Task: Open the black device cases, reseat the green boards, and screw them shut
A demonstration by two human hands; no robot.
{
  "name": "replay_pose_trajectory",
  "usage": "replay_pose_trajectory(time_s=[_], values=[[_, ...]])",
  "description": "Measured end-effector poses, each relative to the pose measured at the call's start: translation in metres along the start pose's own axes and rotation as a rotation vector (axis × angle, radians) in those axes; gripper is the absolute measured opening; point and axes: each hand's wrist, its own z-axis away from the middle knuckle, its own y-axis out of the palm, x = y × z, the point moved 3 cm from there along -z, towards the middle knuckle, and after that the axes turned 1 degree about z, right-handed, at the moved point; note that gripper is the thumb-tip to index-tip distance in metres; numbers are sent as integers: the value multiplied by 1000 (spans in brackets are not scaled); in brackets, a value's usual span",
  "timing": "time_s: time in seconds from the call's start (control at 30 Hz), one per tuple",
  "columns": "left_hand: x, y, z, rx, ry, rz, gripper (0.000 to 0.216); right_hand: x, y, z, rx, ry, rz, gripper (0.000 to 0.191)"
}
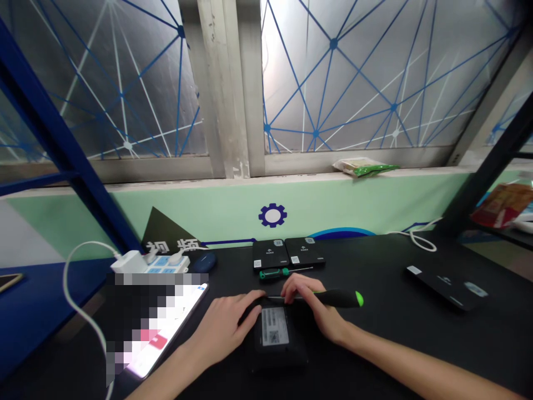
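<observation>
A small black box (277,344) with a white label on its upturned face lies on the black table (375,344) in front of me. My left hand (227,328) rests flat against the box's left side, fingers stretched along its top edge. My right hand (310,305) is closed round the black handle of a screwdriver with a green end cap (341,299). The thin shaft points left, across the box's far edge.
Two more black boxes (288,254) sit side by side at the back, a small green-handled screwdriver (275,273) in front of them. Another black box (447,284) lies at right. A lit tablet (162,325), a white power strip (150,262) and a cable occupy the left.
</observation>
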Motion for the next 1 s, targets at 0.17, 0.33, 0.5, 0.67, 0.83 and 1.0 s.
replay_pose_trajectory(time_s=[0.17, 0.33, 0.5, 0.67, 0.83, 1.0], values=[[-2, -3, -1, 13, -49, -3, 31, -12, -1, 1, -105, 125, -199, 52], [1, -3, -2, -1, -128, -21, 41, -26, -5, -1, -239, 237, -342, 64], [-1, 0, -1, 34, -100, 16, 27, -31, -6, -1, -251, 302, -391, 64], [-7, -2, 0, 46, -46, 18, 29, -30, -6, 1, -242, 311, -419, 62], [-8, -2, 0, 6, -109, -62, 24, -31, -8, 1, -266, 309, -443, 60], [-10, 0, 1, -22, -151, -115, 23, -29, -6, -2, -288, 335, -495, 58]])
